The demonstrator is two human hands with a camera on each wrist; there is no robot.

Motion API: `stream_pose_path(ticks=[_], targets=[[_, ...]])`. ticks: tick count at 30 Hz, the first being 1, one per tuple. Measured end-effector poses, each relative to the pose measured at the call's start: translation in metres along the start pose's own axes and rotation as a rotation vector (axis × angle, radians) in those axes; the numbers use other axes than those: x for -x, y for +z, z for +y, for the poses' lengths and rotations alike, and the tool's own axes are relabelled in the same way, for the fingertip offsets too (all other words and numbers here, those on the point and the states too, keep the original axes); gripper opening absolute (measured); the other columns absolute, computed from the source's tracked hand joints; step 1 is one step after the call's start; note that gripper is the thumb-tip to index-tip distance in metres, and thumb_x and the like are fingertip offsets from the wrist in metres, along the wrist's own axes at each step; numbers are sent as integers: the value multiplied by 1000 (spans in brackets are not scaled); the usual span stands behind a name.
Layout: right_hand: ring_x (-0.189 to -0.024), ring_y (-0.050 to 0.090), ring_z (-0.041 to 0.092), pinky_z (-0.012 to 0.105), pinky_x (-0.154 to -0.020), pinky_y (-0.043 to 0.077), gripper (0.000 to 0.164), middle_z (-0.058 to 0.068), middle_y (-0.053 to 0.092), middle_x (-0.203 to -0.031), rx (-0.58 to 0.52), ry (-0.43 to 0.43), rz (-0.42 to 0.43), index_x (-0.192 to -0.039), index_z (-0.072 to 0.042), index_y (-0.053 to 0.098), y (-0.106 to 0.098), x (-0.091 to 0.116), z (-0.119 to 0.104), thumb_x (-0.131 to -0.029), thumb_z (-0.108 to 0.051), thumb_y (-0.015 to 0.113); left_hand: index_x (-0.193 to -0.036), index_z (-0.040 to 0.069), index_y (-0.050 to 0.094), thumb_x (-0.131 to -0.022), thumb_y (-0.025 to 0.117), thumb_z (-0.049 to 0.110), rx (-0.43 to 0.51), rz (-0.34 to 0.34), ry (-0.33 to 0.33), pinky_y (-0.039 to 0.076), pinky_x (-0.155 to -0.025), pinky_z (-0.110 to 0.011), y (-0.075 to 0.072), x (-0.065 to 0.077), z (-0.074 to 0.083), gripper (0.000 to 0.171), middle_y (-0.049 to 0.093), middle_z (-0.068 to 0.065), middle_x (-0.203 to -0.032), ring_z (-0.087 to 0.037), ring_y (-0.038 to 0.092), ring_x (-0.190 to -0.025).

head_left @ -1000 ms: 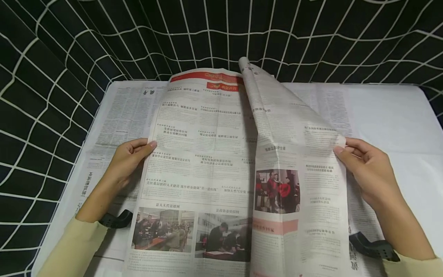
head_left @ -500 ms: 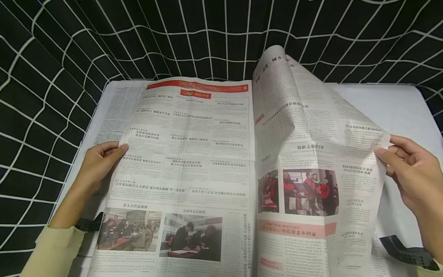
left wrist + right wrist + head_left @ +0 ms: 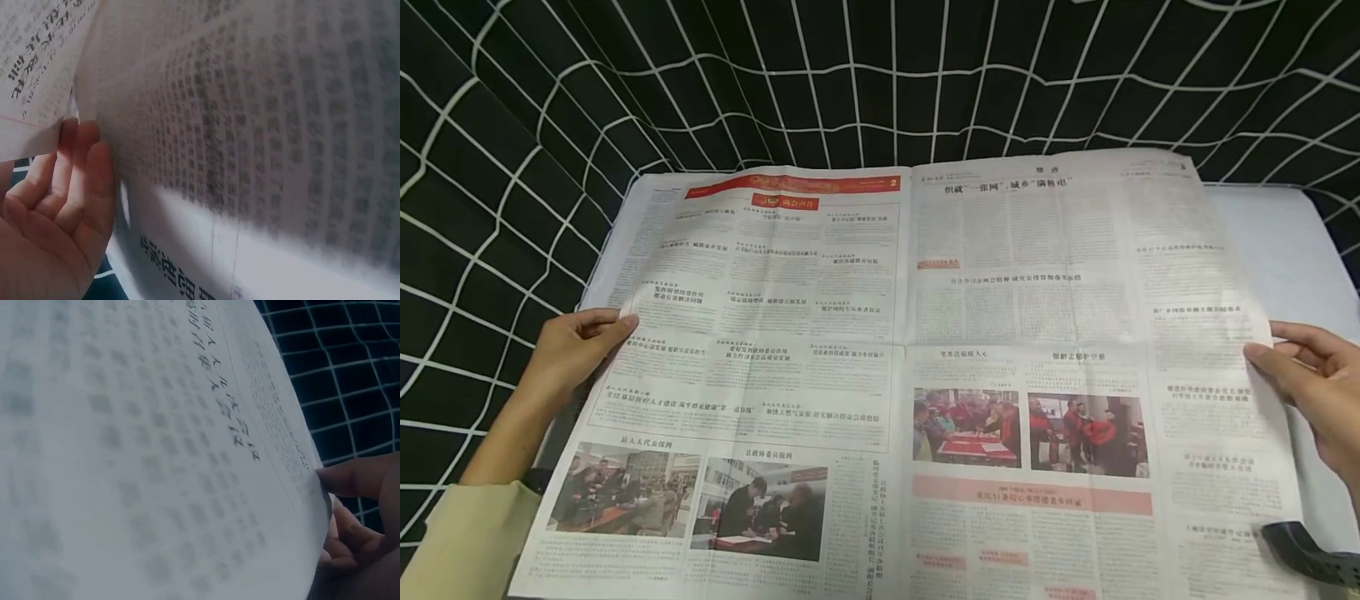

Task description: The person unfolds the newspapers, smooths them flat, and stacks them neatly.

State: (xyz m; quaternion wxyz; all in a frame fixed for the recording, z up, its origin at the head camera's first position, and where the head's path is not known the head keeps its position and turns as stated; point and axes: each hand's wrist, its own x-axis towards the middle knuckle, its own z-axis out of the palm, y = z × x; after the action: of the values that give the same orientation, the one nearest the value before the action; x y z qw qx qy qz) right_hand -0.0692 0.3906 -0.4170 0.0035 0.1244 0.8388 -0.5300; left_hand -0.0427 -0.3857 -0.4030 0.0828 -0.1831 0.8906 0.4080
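A newspaper (image 3: pixel 850 333) is spread wide open in the head view, its centre fold running down the middle between two pages. The left page bears a red banner across the top; photos and a pink headline bar show on the right page. My left hand (image 3: pixel 568 350) pinches the left edge, thumb on top and fingers behind the sheet. At the opposite edge my right hand (image 3: pixel 1318 392) pinches the paper the same way. The left wrist view has the left hand (image 3: pixel 69 200) beside the sheet's underside. In the right wrist view the right hand (image 3: pixel 362 519) grips the page edge.
Under the newspaper lies a white table (image 3: pixel 1285 250), with another printed sheet (image 3: pixel 651 225) showing past the left page. A black curtain (image 3: pixel 865 83) with a white grid hangs behind and at the left. A black strap (image 3: pixel 1311 554) sits at the right wrist.
The right page has swung out from a folded, curled position to lie spread. My right hand moved right with its edge, and my left hand moved left and slightly down with the other edge.
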Motion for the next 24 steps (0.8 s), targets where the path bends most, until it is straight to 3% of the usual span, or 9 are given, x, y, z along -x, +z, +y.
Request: stream_pose_path(ticks=[7,10,13,15,18,21,24], targets=[[-64,61,-7,12,-57,49,35,-31,61,-77,167,53,-28,-105,-42,56,6,-10,15,-103,-7,65,-133,-11,65,-105,66,41,-71,2,-7,55,-59,-22,0,0,2,59,61,30,-76,1,63,-67],[-67,58,-8,11,-60,50,14,-33,57,-77,300,78,-51,-117,-24,63,11,-13,18,-105,-17,64,-131,-11,66,-105,66,40,-100,15,-6,54,-59,-23,-1,-2,3,57,62,26,-77,1,62,-67],[-69,55,-7,10,-61,48,42,-33,54,-78,386,89,-92,-137,2,59,15,-10,18,-105,-25,64,-131,-12,65,-104,67,38,-138,40,7,54,-58,-22,-4,-4,3,57,68,11,-85,2,61,-67],[-70,56,-7,10,-61,48,57,-33,55,-79,404,76,-118,-145,13,51,18,-8,17,-105,-27,65,-129,-13,66,-104,68,35,-173,68,25,52,-56,-22,-7,-4,3,54,72,-4,-92,2,59,-65],[-68,57,-8,12,-60,50,59,-33,55,-80,420,47,-136,-145,15,50,24,-6,15,-105,-26,66,-125,-12,69,-104,69,32,-248,135,67,49,-54,-20,-12,-4,5,49,72,-23,-103,5,55,-64],[-66,59,-5,14,-58,51,56,-32,55,-79,426,24,-133,-144,14,52,31,-3,12,-105,-25,67,-123,-9,71,-103,69,32,-320,197,91,44,-55,-18,-16,-4,6,46,71,-27,-106,6,51,-67],[-65,59,-2,16,-57,51,56,-31,56,-79,422,15,-129,-143,13,54,37,0,10,-105,-26,67,-123,-8,70,-104,67,34,-361,216,78,40,-60,-21,-18,-3,7,47,70,-27,-108,-7,54,-75]])
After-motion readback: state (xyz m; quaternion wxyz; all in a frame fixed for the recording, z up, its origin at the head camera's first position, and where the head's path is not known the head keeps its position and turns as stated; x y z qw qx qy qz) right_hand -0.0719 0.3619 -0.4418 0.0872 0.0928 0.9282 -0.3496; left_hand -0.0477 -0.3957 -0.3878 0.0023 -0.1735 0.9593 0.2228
